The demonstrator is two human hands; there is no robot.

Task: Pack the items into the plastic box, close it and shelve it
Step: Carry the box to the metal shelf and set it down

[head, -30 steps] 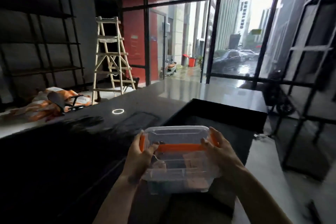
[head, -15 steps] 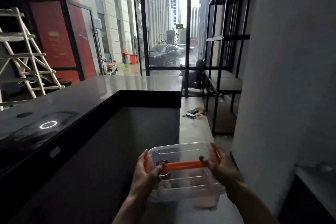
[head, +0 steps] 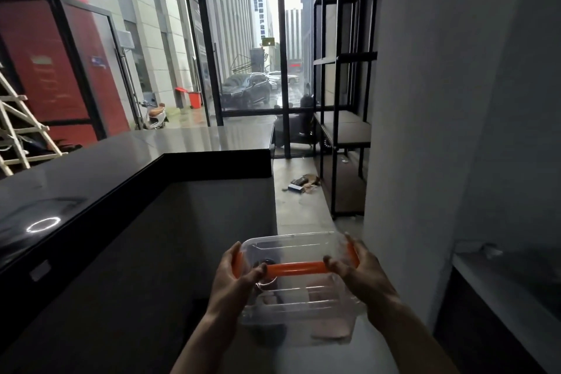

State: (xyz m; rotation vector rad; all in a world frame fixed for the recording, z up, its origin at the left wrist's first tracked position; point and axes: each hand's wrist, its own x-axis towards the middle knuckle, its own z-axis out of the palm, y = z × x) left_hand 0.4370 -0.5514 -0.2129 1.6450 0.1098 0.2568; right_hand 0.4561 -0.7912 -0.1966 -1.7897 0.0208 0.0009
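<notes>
Shelving (head: 343, 136) of black metal stands well ahead of the hands and to their right, against the grey wall; a second ago it sat at the far edge of view, with the black counter (head: 91, 179) straight ahead, so the person has turned right. The counter now runs to the left of the hands. Floor beyond the hands is bare apart from some litter (head: 303, 185) near the foot of the shelving.

Box (head: 299, 297) of clear plastic is carried off any surface, level, in front of the body. Its lid is on, and the orange handle (head: 296, 268) lies flat across the top. Dark and pinkish items show dimly through the walls; what they are cannot be told.

Left hand (head: 233, 279) grips the left end of the box, thumb over the orange side latch. Right hand (head: 359, 278) grips the right end likewise, fingers curled onto the lid.

Judgement: packing and closing appear done, though whether both latches are fully snapped cannot be confirmed. The turn puts the shelving on the path ahead; shelving the box is what remains.
</notes>
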